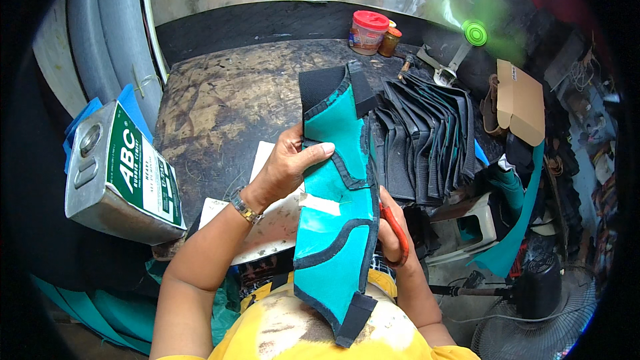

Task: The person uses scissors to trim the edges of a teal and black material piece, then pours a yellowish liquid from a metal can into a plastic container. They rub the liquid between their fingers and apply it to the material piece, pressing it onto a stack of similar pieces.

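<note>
Closest to me, just above my yellow shirt point(300, 330), hangs the lower end of a teal piece with black edging point(337, 187), which I hold upright in front of my chest. My left hand point(290, 163) has it pinched at its left edge, thumb laid flat across the teal face and the other fingers hidden behind, so that grip is closed on it. My right hand point(393, 227) sits against the right edge of the piece, curled around the red handles of a pair of scissors point(395, 230); that grip is closed on the handles, and the blades are hidden behind the material, so I cannot tell how far they are open.

Beyond the piece, on the worn dark surface point(220, 100), a row of similar black and teal pieces point(423, 137) lies overlapped, just to the right of the one I hold. A white sheet point(267, 227) lies under my left wrist. A metal can with a green and white label point(120, 170) lies tipped at the left edge of the surface. A red-lidded jar point(368, 30) stands at the far edge, and a green fan point(475, 32) is blurred beside it.
</note>
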{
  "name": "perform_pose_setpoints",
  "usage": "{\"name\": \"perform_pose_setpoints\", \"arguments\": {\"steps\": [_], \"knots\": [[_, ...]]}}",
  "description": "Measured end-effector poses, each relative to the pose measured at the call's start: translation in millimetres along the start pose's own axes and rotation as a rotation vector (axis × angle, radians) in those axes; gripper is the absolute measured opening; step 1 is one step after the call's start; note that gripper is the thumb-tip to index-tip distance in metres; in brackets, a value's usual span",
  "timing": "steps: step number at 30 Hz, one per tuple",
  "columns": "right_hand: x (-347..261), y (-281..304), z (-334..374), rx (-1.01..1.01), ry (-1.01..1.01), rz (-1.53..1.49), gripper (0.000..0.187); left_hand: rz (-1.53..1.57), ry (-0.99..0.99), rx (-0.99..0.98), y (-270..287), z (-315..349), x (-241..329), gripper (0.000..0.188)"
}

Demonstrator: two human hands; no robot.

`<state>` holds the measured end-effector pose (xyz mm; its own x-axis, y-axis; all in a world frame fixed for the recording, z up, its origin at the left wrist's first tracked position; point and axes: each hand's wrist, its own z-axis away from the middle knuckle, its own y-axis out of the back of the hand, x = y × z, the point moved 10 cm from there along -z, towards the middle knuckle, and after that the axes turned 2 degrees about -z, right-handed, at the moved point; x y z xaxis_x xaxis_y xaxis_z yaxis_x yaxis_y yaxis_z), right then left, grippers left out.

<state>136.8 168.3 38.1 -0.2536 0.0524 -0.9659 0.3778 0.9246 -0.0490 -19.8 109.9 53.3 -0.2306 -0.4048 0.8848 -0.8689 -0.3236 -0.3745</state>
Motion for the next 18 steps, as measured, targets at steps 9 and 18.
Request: {"name": "perform_pose_setpoints", "arguments": {"steps": [9, 18], "knots": [[2.9, 1.5, 0.9, 0.019, 0.028, 0.023, 0.019, 0.256, 0.122, 0.058, -7.3, 4.1, -19.0, 0.039], [-2.8, 1.3, -3.8, 0.050, -0.082, 0.092, 0.034, 0.336, 0.163, 0.110, -4.3, 7.8, -29.7, 0.029]]}}
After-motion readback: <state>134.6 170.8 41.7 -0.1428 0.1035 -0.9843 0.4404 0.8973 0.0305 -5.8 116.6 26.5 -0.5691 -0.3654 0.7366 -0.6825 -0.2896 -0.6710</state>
